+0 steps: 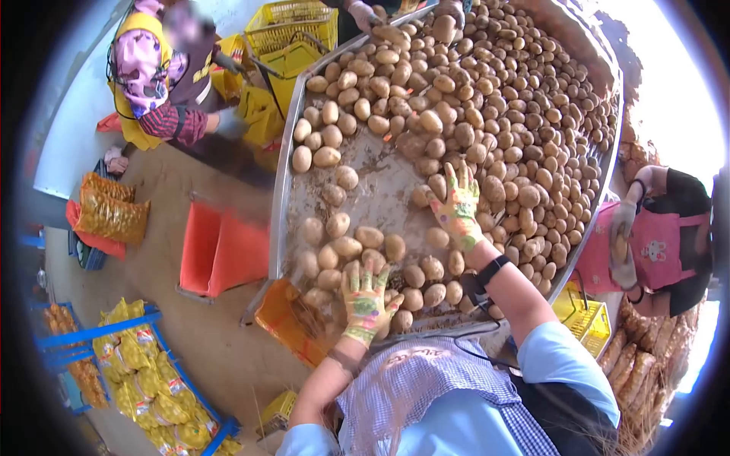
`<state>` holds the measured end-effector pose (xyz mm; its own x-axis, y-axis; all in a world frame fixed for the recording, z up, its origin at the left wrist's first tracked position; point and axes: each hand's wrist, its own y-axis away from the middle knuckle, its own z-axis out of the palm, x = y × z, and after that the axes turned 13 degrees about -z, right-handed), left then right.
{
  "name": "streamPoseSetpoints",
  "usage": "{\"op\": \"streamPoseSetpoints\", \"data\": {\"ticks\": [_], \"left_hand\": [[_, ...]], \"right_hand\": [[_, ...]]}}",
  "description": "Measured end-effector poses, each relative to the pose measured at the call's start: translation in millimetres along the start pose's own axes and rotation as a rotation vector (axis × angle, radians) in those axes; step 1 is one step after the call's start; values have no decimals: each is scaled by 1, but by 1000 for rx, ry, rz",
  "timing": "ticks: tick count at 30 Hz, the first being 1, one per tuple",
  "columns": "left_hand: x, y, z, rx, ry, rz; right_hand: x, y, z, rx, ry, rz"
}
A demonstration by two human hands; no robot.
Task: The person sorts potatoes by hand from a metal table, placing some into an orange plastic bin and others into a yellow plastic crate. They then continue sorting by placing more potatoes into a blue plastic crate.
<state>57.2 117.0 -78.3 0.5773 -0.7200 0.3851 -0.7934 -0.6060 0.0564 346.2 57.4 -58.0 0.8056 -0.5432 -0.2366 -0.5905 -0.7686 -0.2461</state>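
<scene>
My left hand (366, 302), in a yellow-green patterned glove, lies with fingers spread on potatoes (347, 246) at the near left of the metal sorting table (374, 176). Its fingertips touch the potatoes there. My right hand (460, 204), gloved alike, reaches farther in. Its fingers are apart and rest against the edge of the large potato heap (525, 114), with nothing gripped. Between the hands several loose potatoes (432, 267) lie near the table's front edge. Soil and bits of debris cover the bare metal.
A red bin (226, 247) and an orange container (293, 323) stand by the table's left side. Yellow crates (292, 34) are at the far left corner. Co-workers stand left, at the back, and right, one in a pink apron (661, 247). Filled yellow net bags (148, 372) sit lower left.
</scene>
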Motion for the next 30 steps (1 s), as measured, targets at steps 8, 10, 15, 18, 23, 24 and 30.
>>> {"op": "streamPoseSetpoints", "data": {"ticks": [8,10,15,18,23,24,30], "left_hand": [[-54,27,-13,81,187,-202],[-67,38,-7,58,265,-282],[-74,45,-3,-1,83,-294],[-75,41,4,56,101,-235],[-69,30,3,120,127,-283],[-65,29,-2,139,159,-278],[-15,-15,-41,194,344,-120]], "right_hand": [[-48,1,-4,-659,-196,-523],[-52,28,19,-445,-684,-586],[-5,-117,5,186,-192,-233],[38,-163,29,-9,116,-111],[29,-148,47,-35,-58,-139],[34,-137,51,-115,-131,-88],[-18,-19,21,0,-1682,415]]}}
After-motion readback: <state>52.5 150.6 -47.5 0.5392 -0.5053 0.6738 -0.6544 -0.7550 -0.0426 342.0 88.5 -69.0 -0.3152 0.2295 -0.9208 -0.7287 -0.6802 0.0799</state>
